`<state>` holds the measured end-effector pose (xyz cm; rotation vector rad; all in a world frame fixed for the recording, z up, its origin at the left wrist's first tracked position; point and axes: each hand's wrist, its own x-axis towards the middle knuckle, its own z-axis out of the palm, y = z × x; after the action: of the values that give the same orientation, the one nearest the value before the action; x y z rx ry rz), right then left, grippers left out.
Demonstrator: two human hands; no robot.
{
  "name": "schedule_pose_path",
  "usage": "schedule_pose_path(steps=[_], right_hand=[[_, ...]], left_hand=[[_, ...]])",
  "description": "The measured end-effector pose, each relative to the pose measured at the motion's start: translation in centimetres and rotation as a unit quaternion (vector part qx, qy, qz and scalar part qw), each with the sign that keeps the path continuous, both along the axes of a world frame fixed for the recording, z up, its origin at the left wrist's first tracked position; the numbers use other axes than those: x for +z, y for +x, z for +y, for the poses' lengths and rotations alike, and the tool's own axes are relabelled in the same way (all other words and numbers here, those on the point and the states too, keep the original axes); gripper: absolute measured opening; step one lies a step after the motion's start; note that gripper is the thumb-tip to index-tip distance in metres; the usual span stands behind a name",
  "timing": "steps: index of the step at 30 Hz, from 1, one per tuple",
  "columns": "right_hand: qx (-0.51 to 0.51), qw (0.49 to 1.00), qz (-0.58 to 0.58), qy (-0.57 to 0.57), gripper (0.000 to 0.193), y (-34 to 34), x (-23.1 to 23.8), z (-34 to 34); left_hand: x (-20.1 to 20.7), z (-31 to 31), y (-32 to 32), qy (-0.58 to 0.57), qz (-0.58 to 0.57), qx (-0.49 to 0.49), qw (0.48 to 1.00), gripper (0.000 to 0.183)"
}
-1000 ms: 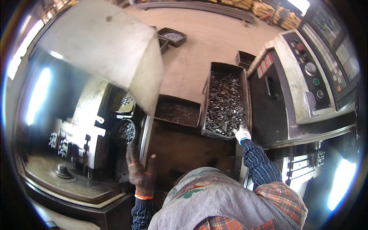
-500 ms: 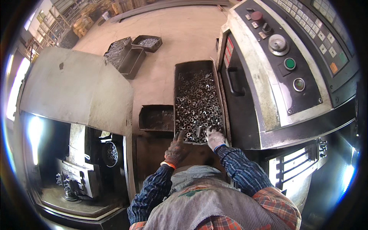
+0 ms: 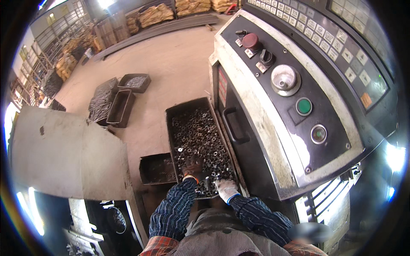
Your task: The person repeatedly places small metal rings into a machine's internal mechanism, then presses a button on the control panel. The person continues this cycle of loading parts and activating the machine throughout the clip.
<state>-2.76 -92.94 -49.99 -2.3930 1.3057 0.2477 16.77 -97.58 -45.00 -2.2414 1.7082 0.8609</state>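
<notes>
A long dark metal bin [image 3: 167, 123] holds a heap of small metal nuts [image 3: 198, 141]. My left hand [image 3: 194, 167], in a dark brownish glove with an orange cuff, reaches over the nuts with its fingers stretched forward; they blend into the heap. My right hand [image 3: 226, 190], in a whitish glove, is at the near right corner of the bin. Its fingers are curled down at the nuts, and what lies between them is hidden. Between the two hands a short metal cylinder [image 3: 208, 183] stands among the nuts.
A smaller dark bin [image 3: 154, 170] with a few nuts adjoins on the left. Several bins [image 3: 121, 109] of metal parts sit on the floor farther off. At right rises a machine control panel [image 3: 294, 98] with a door handle [image 3: 235, 126]; a pale machine housing [image 3: 68, 153] flanks the left.
My left hand has moved from the bin's near edge forward over the nuts. The right hand stays at the near right corner. The view has tilted up and turned right.
</notes>
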Motion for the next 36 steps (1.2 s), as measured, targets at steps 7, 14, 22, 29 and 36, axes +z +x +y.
schedule_pose_path(steps=[7, 14, 22, 29, 36], right_hand=[[0.058, 0.994, 0.086, 0.045, 0.026, 0.3, 0.0, -0.6], [-0.156, 0.982, -0.102, -0.013, 0.02, -1.6, 1.5, -1.0], [-0.314, 0.739, -0.488, 0.341, 0.028, -4.6, 9.2, -0.7], [-0.199, 0.668, -0.563, 0.445, 0.048, -10.2, 19.4, 4.4], [-0.217, 0.645, -0.625, 0.382, 0.054, -19.0, 30.0, 8.8]], left_hand=[[-2.7, -1.4, 0.4, -0.026, 0.006, 0.002, 1.0, 0.102], [-2.4, 0.0, -0.8, -0.03, -0.018, 0.022, 0.999, 0.079], [-3.6, 0.3, 0.7, -0.062, 0.104, 0.112, 0.986, 0.059], [-9.6, -0.4, 4.8, -0.111, 0.574, 0.366, 0.724, 0.037], [-0.5, 0.8, 2.1, -0.055, 0.885, 0.288, 0.362, 0.05]])
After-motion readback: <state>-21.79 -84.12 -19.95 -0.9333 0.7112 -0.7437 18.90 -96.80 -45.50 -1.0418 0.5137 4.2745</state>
